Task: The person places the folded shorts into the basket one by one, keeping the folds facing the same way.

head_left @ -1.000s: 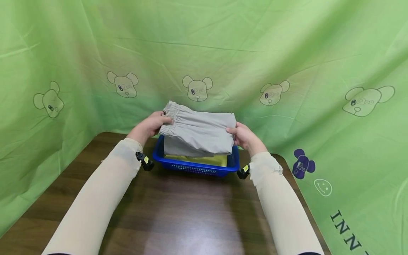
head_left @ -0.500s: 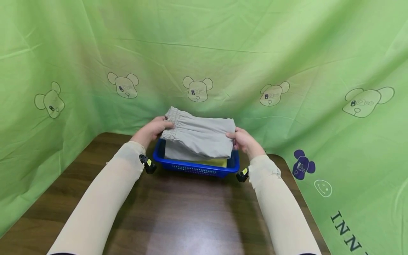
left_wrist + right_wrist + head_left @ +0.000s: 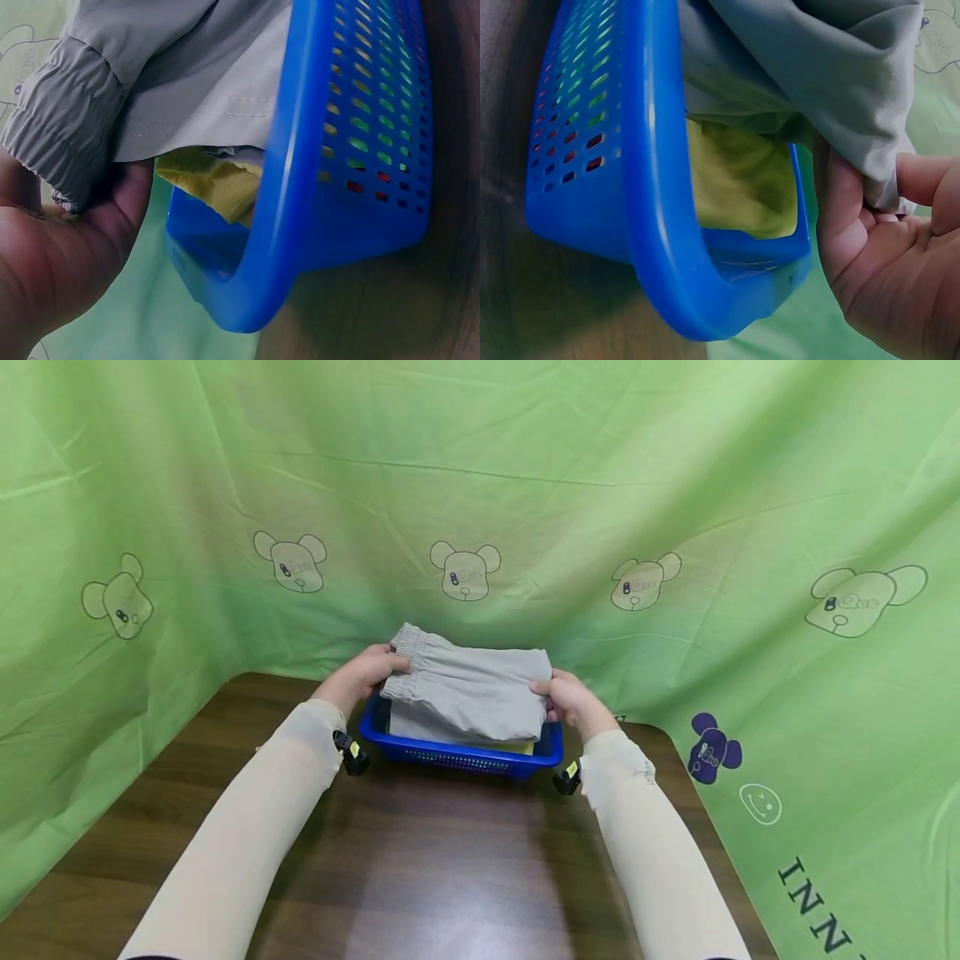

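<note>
Folded grey shorts [image 3: 480,689] with a gathered elastic waistband lie across the top of a blue plastic basket [image 3: 450,758]. My left hand [image 3: 367,670] pinches the waistband end, thumb on top and fingers beneath, as the left wrist view also shows. At the opposite end, my right hand [image 3: 573,700] grips the folded edge between thumb and fingers. Below the shorts, a yellow cloth [image 3: 742,180] lies inside the basket, mostly covered in the head view. Through the basket's side holes, bits of green and red show in both wrist views.
The basket stands near the far edge of a brown wooden table [image 3: 442,860]. A green curtain [image 3: 480,468] printed with bear faces hangs close behind and along both sides. Each wrist carries a small black camera, such as the left camera [image 3: 354,758].
Both hands have lowered the grey shorts toward the basket, so less of the yellow cloth shows. Their grip on the two ends is the same.
</note>
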Available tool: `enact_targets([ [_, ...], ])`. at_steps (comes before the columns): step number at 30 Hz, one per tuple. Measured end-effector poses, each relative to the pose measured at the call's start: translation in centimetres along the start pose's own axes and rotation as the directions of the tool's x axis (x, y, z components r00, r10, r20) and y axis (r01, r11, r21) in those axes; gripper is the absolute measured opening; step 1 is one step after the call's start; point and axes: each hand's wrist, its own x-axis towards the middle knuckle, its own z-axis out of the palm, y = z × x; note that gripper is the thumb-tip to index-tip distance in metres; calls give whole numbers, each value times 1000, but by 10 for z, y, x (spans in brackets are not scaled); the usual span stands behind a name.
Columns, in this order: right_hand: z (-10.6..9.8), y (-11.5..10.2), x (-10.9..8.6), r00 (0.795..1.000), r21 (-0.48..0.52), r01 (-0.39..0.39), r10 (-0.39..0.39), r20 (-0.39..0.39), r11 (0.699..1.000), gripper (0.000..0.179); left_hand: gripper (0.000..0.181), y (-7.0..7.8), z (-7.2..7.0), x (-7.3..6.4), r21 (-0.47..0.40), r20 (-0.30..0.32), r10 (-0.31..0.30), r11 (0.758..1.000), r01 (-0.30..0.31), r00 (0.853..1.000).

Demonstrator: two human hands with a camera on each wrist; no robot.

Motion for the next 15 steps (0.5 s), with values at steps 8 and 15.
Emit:
enact_targets([
  [8, 2, 8, 4, 999, -2, -31, 30, -13, 1000, 39, 54, -8, 3, 0, 74, -34, 5, 997, -3, 999],
  [15, 4, 11, 3, 998, -29, -45, 44, -37, 999, 39, 56, -15, 4, 4, 116, -37, 15, 993, -11, 999],
])
